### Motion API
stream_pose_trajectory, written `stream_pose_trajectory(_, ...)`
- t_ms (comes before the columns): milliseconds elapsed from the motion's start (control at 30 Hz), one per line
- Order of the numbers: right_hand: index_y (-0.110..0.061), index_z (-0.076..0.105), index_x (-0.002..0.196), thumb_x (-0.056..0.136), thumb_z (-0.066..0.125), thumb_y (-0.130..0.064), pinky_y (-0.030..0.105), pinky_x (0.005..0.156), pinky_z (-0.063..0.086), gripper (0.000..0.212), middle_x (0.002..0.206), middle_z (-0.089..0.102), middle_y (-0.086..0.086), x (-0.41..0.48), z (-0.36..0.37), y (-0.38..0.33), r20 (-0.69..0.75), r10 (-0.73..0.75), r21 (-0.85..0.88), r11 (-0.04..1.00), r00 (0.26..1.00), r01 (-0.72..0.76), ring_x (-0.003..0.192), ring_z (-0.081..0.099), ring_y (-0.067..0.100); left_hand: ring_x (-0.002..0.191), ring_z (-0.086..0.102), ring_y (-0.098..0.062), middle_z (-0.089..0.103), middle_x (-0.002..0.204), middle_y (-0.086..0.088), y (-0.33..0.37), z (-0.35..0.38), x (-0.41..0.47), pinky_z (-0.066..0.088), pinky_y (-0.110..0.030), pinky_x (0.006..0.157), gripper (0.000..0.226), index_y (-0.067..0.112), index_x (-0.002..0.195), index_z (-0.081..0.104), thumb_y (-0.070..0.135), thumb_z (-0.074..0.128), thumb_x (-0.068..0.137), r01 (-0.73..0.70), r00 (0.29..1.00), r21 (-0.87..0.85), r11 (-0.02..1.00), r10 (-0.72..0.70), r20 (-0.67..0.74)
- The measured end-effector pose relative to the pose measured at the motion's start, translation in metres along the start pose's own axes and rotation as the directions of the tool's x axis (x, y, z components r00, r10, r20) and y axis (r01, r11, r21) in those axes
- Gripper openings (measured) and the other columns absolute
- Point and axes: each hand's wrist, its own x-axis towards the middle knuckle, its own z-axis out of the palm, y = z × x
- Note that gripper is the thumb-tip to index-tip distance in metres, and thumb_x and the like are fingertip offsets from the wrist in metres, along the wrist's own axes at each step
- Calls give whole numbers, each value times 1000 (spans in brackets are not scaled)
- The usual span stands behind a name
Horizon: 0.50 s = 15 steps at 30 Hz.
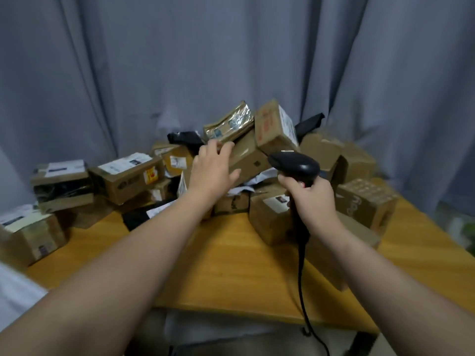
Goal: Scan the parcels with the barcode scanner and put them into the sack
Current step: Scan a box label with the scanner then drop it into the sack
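A heap of brown cardboard parcels [275, 124] with white labels covers the back of the yellow wooden table [231, 265]. My left hand [210, 168] reaches into the middle of the heap, fingers spread, touching a long tilted box [250, 160] under a flat tape-wrapped packet [228, 123]. My right hand [312, 199] grips the handle of a black barcode scanner [295, 164], whose head points left toward the heap. Its black cable [302, 278] hangs down over the table's front edge. No sack is in view.
More boxes stand at the left [128, 179] and far left [33, 237], and at the right [365, 201]. Black plastic mailers [185, 138] lie among them. A grey curtain [180, 60] hangs behind the table. The table's near strip is bare wood.
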Motion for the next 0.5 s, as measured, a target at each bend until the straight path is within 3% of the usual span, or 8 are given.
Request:
stream_pose_trajectory(200,-23,66,85,82,73,-28,36,78,52,10,80,67,-1,63,11,-21,-36,25,133,991,999,-20,84,65,19,144,14,-34,12,156,-18,-23,25,87,16,-44,118,104,13,153,0,54,65,83,70,994,207,976,-85,66)
stream_pose_trajectory(300,-25,64,93,83,73,-26,23,74,48,14,89,68,-4,80,14,-18,-71,-6,149,989,997,17,85,62,6,146,12,-34,11,158,-16,-30,39,110,13,-48,118,116,13,152,-8,56,70,78,108,984,228,968,-137,114)
stream_pose_trajectory(400,-19,65,105,82,74,-25,22,74,46,26,94,68,-3,90,13,-13,-114,5,185,983,994,16,90,62,6,135,30,-34,29,147,-15,-32,45,121,31,-49,109,107,10,152,1,44,72,80,112,986,169,979,-131,105)
stream_pose_trajectory(500,-15,62,116,82,74,-29,24,77,47,39,105,67,1,98,12,-5,-119,24,185,983,993,-1,99,62,12,121,37,-33,37,133,-16,-35,41,123,42,-43,95,82,5,142,26,33,72,81,120,991,79,990,-124,45)
